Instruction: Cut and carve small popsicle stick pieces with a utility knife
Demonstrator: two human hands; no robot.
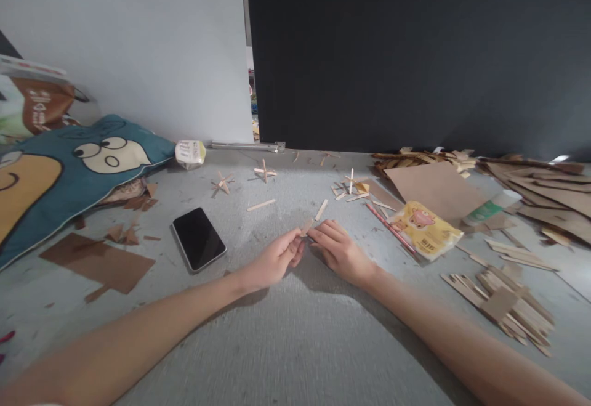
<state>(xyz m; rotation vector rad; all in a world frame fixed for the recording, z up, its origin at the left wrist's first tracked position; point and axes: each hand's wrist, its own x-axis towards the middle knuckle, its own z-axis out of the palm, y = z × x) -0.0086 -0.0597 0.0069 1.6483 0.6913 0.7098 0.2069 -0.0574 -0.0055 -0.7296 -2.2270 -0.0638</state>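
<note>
My left hand and my right hand meet at the middle of a grey floor. Both pinch a small flat wooden stick between their fingertips, the left from the left end, the right from the right. Another loose wooden stick lies just beyond the fingers. Finished crossed-stick pieces lie farther back.
A black phone lies left of my hands. A blue cartoon cushion and brown card scraps are at the left. A yellow packet, a pink pencil, a glue bottle, card sheets and a stick pile are right.
</note>
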